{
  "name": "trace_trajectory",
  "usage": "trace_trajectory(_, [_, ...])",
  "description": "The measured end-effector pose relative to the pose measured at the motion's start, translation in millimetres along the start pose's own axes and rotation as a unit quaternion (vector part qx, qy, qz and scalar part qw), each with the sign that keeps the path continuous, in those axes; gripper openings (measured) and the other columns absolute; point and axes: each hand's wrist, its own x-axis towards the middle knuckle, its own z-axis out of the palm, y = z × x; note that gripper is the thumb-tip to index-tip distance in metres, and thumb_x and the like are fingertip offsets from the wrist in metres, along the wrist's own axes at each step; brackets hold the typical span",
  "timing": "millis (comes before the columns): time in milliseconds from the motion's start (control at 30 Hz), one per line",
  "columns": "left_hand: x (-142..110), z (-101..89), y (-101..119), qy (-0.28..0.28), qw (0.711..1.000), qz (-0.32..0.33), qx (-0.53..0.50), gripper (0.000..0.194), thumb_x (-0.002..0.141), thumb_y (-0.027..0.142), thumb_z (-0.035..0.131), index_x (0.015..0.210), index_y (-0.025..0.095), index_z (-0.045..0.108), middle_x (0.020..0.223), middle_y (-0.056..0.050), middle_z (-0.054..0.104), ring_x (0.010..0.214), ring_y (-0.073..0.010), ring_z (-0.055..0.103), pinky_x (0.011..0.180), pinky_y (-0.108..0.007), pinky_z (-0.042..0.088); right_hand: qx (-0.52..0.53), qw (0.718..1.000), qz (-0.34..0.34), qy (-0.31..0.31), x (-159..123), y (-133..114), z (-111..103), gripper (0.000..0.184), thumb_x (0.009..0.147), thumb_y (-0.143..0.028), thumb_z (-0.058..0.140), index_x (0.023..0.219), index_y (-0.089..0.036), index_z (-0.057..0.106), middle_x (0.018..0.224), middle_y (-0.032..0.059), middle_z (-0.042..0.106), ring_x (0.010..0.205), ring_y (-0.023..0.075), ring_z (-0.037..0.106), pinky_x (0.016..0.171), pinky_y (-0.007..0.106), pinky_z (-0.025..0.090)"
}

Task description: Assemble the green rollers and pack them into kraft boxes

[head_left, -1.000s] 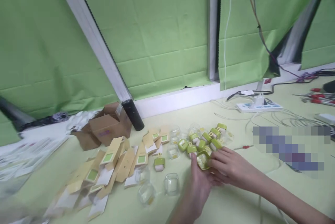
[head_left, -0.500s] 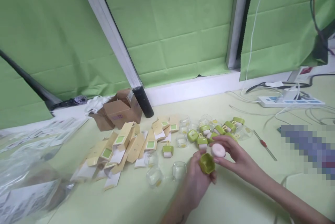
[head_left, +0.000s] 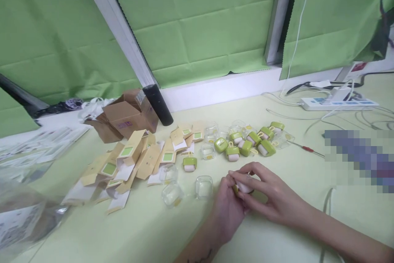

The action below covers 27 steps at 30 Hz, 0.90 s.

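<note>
Both my hands meet low on the pale green table [head_left: 277,230]. My left hand [head_left: 229,209] and my right hand [head_left: 267,191] are closed together round a small green case with a white insert [head_left: 243,188], mostly hidden by the fingers. Just behind them lies a cluster of several more green-and-white cases [head_left: 246,145]. Clear plastic shells [head_left: 203,186] sit to the left of my hands. Further left spreads a pile of tan cardboard backing cards [head_left: 132,160] with green squares.
An open brown cardboard box [head_left: 124,117] and a black cylinder [head_left: 157,105] stand near the window sill. A white power strip [head_left: 338,103] with cables lies at the right. A red-handled tool [head_left: 306,148] rests beside the cases. Plastic bags [head_left: 27,197] lie at the left.
My right hand held the white insert apart above the green case half a second ago; now both parts are pressed together between my hands, lower and nearer the table. The camera tilted slightly.
</note>
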Motion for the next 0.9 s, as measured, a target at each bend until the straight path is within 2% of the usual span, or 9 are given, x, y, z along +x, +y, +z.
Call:
trace_trajectory(167, [-1,-1.8,2,-0.012,1.0,0.015,0.024,0.018,0.076,0.028,0.054,0.088,0.014,0.058,0.072,0.001,0.048,0.066,-0.0113,0.04,0.061,-0.023,0.032,-0.019,0.999,-0.035,-0.002,-2,-3,0,0.051,0.088,-0.016,0.048,0.137,-0.026,0.039,0.11,0.0117,0.057,0.096,0.0235,0.055,0.077,0.04,0.05])
trace_trajectory(300, [-3,1.5,6,-0.026,0.999,0.006,0.024,0.022,0.075,0.028,0.054,0.09,0.013,0.058,0.069,0.002,0.046,0.059,-0.0086,0.038,0.054,-0.02,0.031,-0.024,0.998,-0.05,-0.028,-1,-1,-2,0.054,0.089,-0.018,0.048,0.14,-0.026,0.033,0.112,0.0108,0.058,0.101,0.0238,0.054,0.082,0.041,0.049])
trace_trajectory(367, [-6,1.9,7,-0.043,0.998,0.015,0.04,0.028,0.076,0.034,0.053,0.095,0.014,0.057,0.07,0.001,0.048,0.056,-0.0079,0.038,0.05,-0.02,0.029,0.002,0.999,-0.043,-0.023,0,-1,-7,0.061,0.088,-0.023,0.054,0.142,-0.026,0.027,0.114,0.0095,0.058,0.103,0.0231,0.054,0.086,0.04,0.048])
trace_trajectory(433, [-8,0.7,7,-0.051,0.995,0.039,0.078,0.034,0.076,0.038,0.056,0.102,0.017,0.053,0.074,0.001,0.052,0.053,-0.0066,0.038,0.046,-0.019,0.025,0.053,0.999,-0.009,-0.004,2,-2,-14,0.065,0.083,-0.026,0.061,0.14,-0.024,0.028,0.12,0.0091,0.056,0.109,0.0224,0.052,0.091,0.038,0.047])
trace_trajectory(500, [-9,-1.3,7,-0.045,0.99,0.057,0.12,0.036,0.077,0.041,0.06,0.103,0.019,0.049,0.076,0.0,0.056,0.047,-0.0042,0.037,0.043,-0.019,0.021,0.097,0.995,0.019,0.007,5,-3,-22,0.052,0.082,-0.025,0.062,0.13,-0.025,0.039,0.119,0.0076,0.057,0.111,0.0208,0.052,0.093,0.036,0.046])
trace_trajectory(600, [-10,-2.9,9,-0.043,0.987,0.057,0.145,0.035,0.076,0.044,0.062,0.097,0.021,0.046,0.074,0.002,0.056,0.04,-0.0011,0.032,0.041,-0.019,0.017,0.119,0.993,0.01,-0.002,7,-2,-29,0.024,0.086,-0.021,0.056,0.11,-0.026,0.053,0.103,0.0041,0.062,0.098,0.0176,0.058,0.086,0.032,0.048])
trace_trajectory(767, [-11,-3.4,11,-0.02,0.982,0.062,0.178,0.032,0.074,0.041,0.065,0.088,0.02,0.046,0.063,0.007,0.047,0.039,-0.0003,0.028,0.041,-0.018,0.017,0.109,0.994,-0.001,0.0,6,2,-26,0.018,0.085,-0.017,0.055,0.101,-0.024,0.058,0.089,0.0032,0.059,0.083,0.0155,0.058,0.071,0.027,0.049])
trace_trajectory(900, [-9,-5.7,6,0.006,0.975,0.061,0.213,0.034,0.068,0.041,0.068,0.082,0.019,0.047,0.058,0.007,0.048,0.04,-0.0012,0.029,0.039,-0.017,0.018,0.055,0.998,0.003,0.033,5,-2,-13,0.018,0.071,-0.009,0.053,0.082,-0.023,0.053,0.074,-0.0002,0.055,0.067,0.0148,0.053,0.058,0.026,0.044])
